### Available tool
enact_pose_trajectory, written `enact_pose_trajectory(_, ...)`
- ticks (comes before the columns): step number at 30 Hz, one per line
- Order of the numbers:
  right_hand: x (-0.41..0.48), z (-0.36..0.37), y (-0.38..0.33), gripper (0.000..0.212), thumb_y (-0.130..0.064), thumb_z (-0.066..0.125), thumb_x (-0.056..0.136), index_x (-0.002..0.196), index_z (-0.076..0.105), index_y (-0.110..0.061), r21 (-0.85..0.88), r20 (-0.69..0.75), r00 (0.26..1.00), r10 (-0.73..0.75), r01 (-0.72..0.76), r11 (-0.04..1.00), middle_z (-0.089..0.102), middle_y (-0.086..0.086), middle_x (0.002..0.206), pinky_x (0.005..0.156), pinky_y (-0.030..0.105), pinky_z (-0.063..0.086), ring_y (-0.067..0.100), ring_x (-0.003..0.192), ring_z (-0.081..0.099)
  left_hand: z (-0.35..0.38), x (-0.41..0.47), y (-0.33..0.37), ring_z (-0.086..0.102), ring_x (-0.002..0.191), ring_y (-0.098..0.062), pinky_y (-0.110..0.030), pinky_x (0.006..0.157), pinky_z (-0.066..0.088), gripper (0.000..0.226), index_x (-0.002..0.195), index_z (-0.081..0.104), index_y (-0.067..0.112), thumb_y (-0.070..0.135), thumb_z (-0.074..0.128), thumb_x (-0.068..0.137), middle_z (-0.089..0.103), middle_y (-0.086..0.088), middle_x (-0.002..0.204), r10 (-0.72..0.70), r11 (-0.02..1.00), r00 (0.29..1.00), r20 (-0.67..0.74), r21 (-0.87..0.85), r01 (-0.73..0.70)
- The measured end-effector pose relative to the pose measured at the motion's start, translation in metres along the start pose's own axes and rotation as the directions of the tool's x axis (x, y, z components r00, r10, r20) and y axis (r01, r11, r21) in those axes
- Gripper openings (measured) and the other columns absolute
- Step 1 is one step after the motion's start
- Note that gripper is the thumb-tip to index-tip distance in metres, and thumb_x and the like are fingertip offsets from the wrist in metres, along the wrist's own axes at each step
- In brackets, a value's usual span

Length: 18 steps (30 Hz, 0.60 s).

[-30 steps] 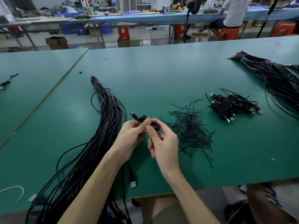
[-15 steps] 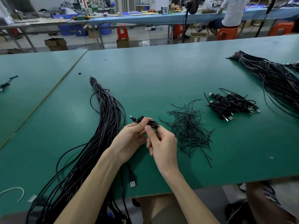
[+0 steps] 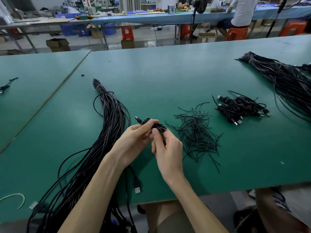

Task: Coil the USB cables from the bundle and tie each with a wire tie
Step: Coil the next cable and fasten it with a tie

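1. One loose USB-A plug (image 3: 137,190), lying on the green table (image 3: 168,78) just under your left wrist, near the table's front edge.
2. One pale wire loop (image 3: 16,197), well to the left of your left forearm.
3. Your two hands, held together above the table. Your left hand (image 3: 134,138) has its fingers curled round one coiled USB cable (image 3: 152,125), with a single plug poking out past the knuckles. Your right hand (image 3: 166,148) pinches the coil's right end between thumb and forefinger.
4. One cable bundle (image 3: 109,125), just left of your left hand, banded at its far tip and spilling off the near edge.
5. One loose heap of wire ties (image 3: 196,133), just right of your right hand; too many to count.
6. One pile of tied coils (image 3: 240,108), beyond the ties and further right; too tangled to count.
7. One second bundle (image 3: 286,81), far right.
8. One seated person (image 3: 240,12) on an orange stool (image 3: 235,33), far behind.
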State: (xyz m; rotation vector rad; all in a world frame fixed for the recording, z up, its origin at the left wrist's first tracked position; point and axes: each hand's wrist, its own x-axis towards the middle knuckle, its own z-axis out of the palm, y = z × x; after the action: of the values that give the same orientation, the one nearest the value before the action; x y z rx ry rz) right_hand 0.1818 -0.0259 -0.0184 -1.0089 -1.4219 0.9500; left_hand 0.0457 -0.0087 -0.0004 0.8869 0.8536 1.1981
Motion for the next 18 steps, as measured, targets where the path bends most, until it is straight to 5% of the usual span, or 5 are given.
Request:
enact_pose_trajectory(3,0.0,-0.001,0.0,0.029,-0.035,0.051,0.108,0.086,0.065,-0.024,0.035,0.028,0.999,0.025,-0.026,0.999,0.058,-0.004,0.056,0.048,0.019,0.037,0.004,0.046,0.048,-0.002,0.001,0.001,0.057,0.067,-0.013,-0.022,0.066,0.051,0.027,0.092,0.073,0.014,0.041,0.074,0.091,0.061,0.002,0.074,0.039,0.999,0.999,-0.031,-0.029,-0.04)
enact_pose_trajectory(6,0.0,-0.003,-0.001,0.031,-0.036,0.052,0.108,0.082,0.066,-0.029,0.119,0.042,0.997,0.07,-0.075,0.99,0.057,-0.002,0.056,0.046,0.024,0.037,0.008,0.047,0.047,-0.003,0.003,0.001,0.062,0.074,-0.017,-0.028,0.075,0.05,0.028,0.097,0.065,0.013,0.036,0.079,0.089,0.065,-0.007,0.09,0.066,0.998,0.993,-0.102,0.013,-0.065)
enact_pose_trajectory(12,0.004,-0.009,-0.002,0.033,-0.03,0.056,0.106,0.085,0.071,-0.011,0.304,0.136,0.977,0.167,-0.201,0.931,0.062,0.004,0.063,0.04,0.023,0.033,0.01,0.048,0.045,-0.004,0.002,0.005,0.061,0.064,-0.018,-0.024,0.065,0.055,0.023,0.105,0.065,0.006,0.016,0.078,0.088,0.061,-0.012,0.083,0.096,0.995,0.989,-0.108,0.012,-0.096)
enact_pose_trajectory(18,0.015,-0.026,0.0,0.035,-0.022,0.058,0.105,0.074,0.067,-0.008,0.381,0.209,0.947,0.245,-0.31,0.871,0.061,0.009,0.063,0.04,0.022,0.033,0.012,0.042,0.04,-0.003,0.002,-0.001,0.063,0.069,-0.021,-0.028,0.073,0.057,0.023,0.111,0.078,0.007,0.02,0.071,0.093,0.071,-0.018,0.086,0.183,0.932,0.983,-0.033,0.325,-0.162)
